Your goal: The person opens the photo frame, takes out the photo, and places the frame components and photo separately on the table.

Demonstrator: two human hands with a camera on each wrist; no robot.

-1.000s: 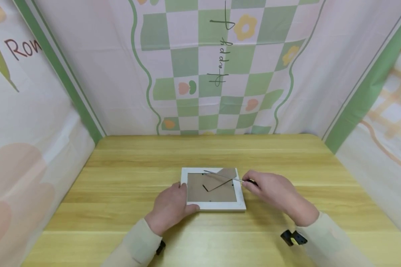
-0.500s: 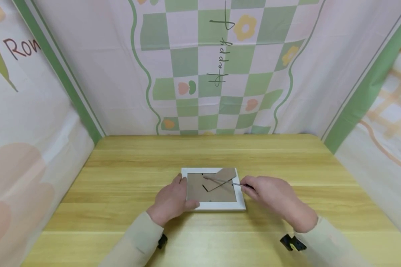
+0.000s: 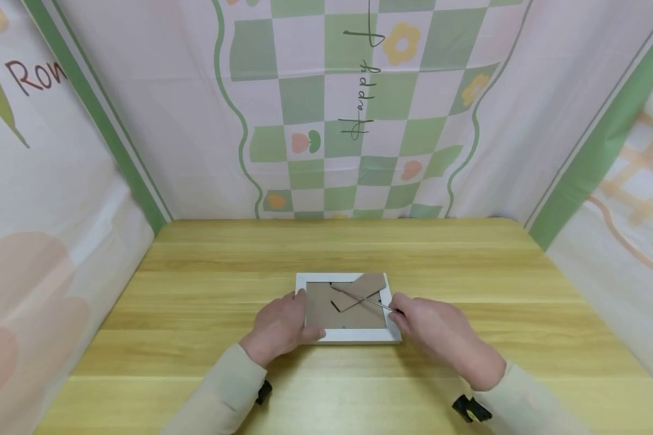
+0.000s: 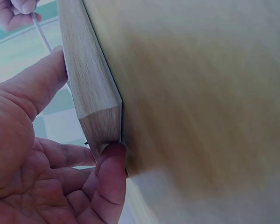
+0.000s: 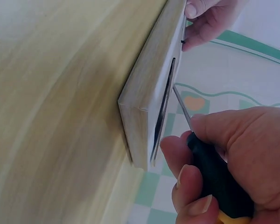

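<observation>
A picture frame [image 3: 359, 335] lies face down on the table, with a white rim and a brown backing board [image 3: 321, 317]. The backing's stand flap [image 3: 372, 281] reaches past the frame's far right corner. My left hand [image 3: 276, 329] holds the left side, its thumb along the near edge and a finger curled at the corner in the left wrist view. In my right hand [image 3: 441, 332] is a screwdriver [image 5: 219, 179] with a dark green and yellow handle. Its thin shaft crosses over the flap, tip close to the small dark tab [image 3: 331, 283] at the far edge.
The wood-grain table [image 3: 223, 260] extends around the frame on all sides. Behind it hangs a checked green and white cloth [image 3: 343, 139], with printed curtains at left and right. Black straps [image 3: 470, 409] sit at both wrists.
My right hand has come nearer and slightly left, and the screwdriver tip has dropped from the far rim to the backing's edge. The left hand has barely shifted on the frame.
</observation>
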